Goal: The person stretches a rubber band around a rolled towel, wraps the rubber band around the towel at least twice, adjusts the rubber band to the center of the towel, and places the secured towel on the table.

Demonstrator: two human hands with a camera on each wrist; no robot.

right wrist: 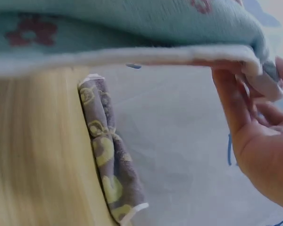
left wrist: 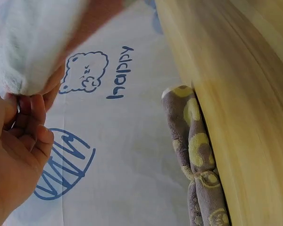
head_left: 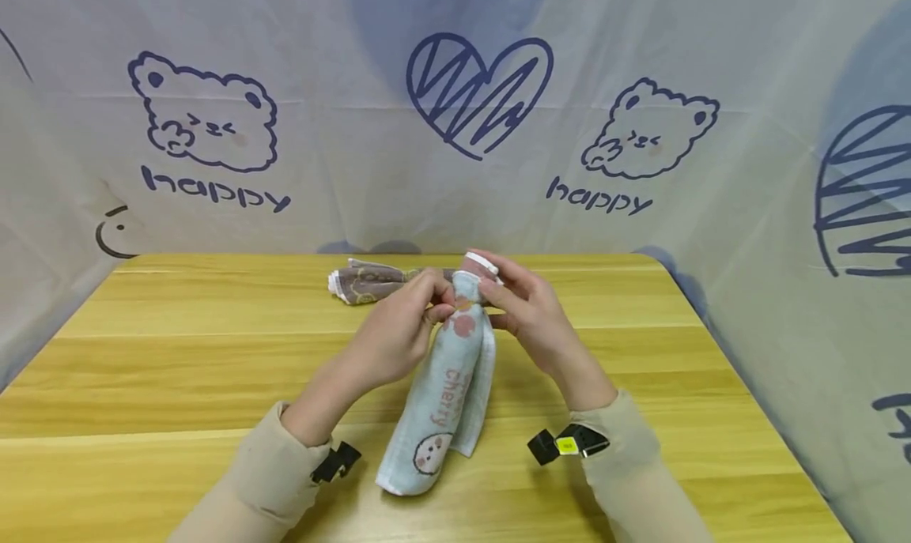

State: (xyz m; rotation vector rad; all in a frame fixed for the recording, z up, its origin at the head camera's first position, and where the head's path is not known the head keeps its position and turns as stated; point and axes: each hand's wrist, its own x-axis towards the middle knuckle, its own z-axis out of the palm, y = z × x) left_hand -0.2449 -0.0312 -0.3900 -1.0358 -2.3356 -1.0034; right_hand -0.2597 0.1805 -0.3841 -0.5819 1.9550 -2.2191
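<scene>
A light blue towel [head_left: 441,385] with a "cherry" print and a round cartoon face hangs rolled and gathered, narrow near its top. My left hand [head_left: 398,326] pinches it at the narrowed neck, thumb against fingertip. Higher up, my right hand [head_left: 530,306] holds the gathered top, where a pinkish, white-edged end [head_left: 480,265] sticks out. In the right wrist view the towel's pale edge [right wrist: 132,59] spans the upper part, and my right hand [right wrist: 262,136] grips its end. The left wrist view shows my left hand [left wrist: 21,146] under the towel's blurred pale cloth [left wrist: 35,47].
Behind the hands, a brown-grey towel [head_left: 370,282] with yellow patterns lies rolled near the back edge of the wooden table [head_left: 178,369], drawn in at its middle. A pale printed cloth [head_left: 342,148] hangs behind and at the sides. Both wrists carry black straps.
</scene>
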